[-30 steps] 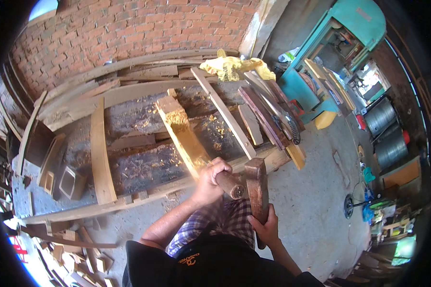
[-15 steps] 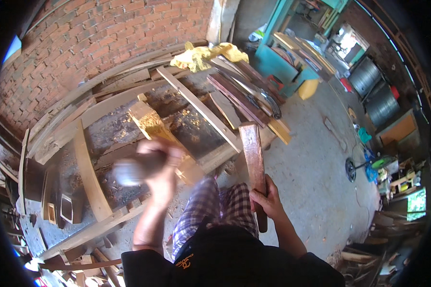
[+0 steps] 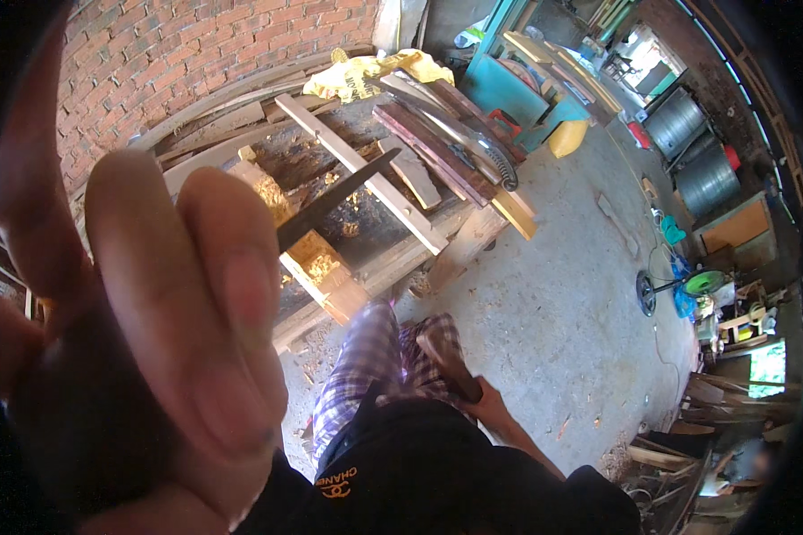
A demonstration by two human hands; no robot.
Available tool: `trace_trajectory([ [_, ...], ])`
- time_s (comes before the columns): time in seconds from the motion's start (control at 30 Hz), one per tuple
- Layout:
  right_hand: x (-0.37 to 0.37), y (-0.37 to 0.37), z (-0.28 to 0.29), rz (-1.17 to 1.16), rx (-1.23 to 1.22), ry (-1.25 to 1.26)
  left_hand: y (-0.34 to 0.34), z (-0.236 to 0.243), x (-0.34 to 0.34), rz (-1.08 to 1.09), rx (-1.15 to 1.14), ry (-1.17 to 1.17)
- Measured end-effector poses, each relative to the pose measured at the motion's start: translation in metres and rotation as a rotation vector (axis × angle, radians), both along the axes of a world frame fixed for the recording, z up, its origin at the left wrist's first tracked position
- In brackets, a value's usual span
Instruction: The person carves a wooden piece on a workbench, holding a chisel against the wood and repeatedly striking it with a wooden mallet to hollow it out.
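the left hand (image 3: 174, 321), near left, was curled around a bladed tool (image 3: 337, 203); the right hand (image 3: 491, 406) grasped a club-shaped wooden tool (image 3: 446, 361). a loosened left grip might have dropped the bladed tool, nicking the notched beam (image 3: 337, 285) on the bench (image 3: 394, 270), farther off, left.

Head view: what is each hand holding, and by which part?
The left hand grips a chisel, apparently by the handle; the right hand grips a wooden mallet by its lower end.
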State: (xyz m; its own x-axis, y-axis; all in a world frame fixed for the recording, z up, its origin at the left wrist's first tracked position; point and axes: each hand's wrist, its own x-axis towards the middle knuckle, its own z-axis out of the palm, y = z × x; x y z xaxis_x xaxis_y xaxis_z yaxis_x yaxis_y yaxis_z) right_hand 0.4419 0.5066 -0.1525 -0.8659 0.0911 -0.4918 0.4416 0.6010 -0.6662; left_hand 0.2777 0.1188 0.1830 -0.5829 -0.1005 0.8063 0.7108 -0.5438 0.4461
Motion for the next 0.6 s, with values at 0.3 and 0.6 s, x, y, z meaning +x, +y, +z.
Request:
trace_trajectory([
  [0.3,0.019,0.015,-0.012,0.02,-0.075,-0.042,0.004,0.0,0.007,0.026,-0.044,-0.024],
  [0.6,0.01,0.009,-0.008,0.108,-0.057,-0.024,-0.009,-0.001,0.031,0.195,-0.127,-0.048],
])
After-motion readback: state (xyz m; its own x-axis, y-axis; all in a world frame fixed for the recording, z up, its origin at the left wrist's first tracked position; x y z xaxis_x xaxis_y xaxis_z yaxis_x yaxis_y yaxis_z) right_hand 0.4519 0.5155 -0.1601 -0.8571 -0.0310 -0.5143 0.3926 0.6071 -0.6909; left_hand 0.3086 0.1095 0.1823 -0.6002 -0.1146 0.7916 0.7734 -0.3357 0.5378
